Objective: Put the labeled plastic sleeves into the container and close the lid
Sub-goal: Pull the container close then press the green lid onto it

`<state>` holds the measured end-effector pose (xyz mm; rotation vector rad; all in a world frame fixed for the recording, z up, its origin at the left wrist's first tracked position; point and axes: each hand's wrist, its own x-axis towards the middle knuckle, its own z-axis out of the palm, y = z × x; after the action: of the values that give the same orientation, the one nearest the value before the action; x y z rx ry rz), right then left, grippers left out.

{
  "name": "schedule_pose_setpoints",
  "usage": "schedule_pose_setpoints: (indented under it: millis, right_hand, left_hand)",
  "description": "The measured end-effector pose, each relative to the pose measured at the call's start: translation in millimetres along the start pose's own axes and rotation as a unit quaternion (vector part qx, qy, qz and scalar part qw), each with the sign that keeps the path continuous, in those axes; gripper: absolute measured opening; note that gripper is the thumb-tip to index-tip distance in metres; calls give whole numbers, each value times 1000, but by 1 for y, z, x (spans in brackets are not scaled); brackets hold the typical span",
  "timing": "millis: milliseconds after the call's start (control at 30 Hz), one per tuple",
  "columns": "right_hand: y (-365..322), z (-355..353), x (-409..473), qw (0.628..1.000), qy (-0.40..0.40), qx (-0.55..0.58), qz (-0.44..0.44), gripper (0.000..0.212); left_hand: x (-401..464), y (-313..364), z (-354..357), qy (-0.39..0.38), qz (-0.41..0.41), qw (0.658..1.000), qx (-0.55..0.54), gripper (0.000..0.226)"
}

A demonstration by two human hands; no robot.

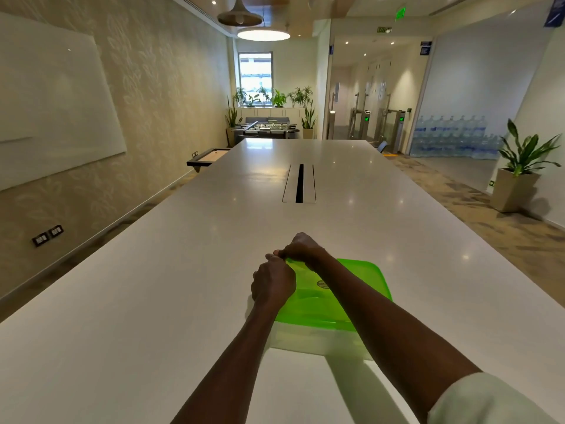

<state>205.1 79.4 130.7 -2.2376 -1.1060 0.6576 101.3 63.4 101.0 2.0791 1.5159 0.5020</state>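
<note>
Both hands, the left hand and the right hand, grasp the far left corner of the green lid on the container. Uneven pressing may leave the near edge unsealed.

both forearms hide the container's contents and far corner.

Long white table with a cable slot down its middle. Whiteboard on left wall, foosball table at far end, potted plant right, water bottles stacked behind glass.
</note>
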Motion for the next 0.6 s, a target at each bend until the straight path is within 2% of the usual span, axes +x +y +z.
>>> schedule_pose_setpoints:
  millis: [100,200,300,467,600]
  right_hand:
    - [10,11,-13,991,94,-72,-69,30]
    - [18,17,-33,973,155,-65,-155,22]
    - [27,19,-48,968,157,-66,-183,25]
    - [32,19,-77,966,146,-80,-199,25]
    - [32,26,-109,955,135,-113,-238,26]
  left_hand:
    - [2,-3,-4,-12,0,999,-48,40]
    - [4,-5,-8,-21,-3,995,-96,33]
    - [7,-7,-14,-28,-12,989,-142,36]
    - [6,-16,-20,-40,8,989,-142,33]
    - [3,-30,-27,-74,17,980,-184,37]
